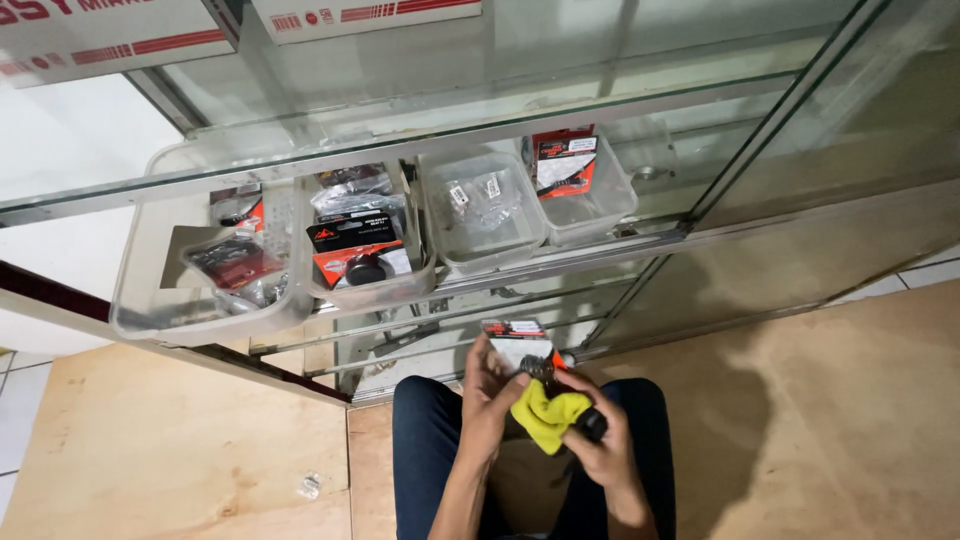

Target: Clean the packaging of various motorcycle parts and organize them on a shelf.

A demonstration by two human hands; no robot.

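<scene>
Head view: your right hand (600, 440) grips a yellow cloth (547, 415) against a small dark part, while your left hand (487, 385) clasps the carded packet (517, 345) upright, steadying it over your knees. Beyond, clear plastic bins (480, 215) line the glass cabinet shelf (400, 150).

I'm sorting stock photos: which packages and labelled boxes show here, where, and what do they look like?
Carded packet: held in the left hand, red, black and white.
Yellow cloth: in the right hand.
Carded packet: upright in the rightmost clear bin, red and black.
Bagged packet: in the second bin, black and white card.
White cartons: on the cabinet top, red stripes.
</scene>
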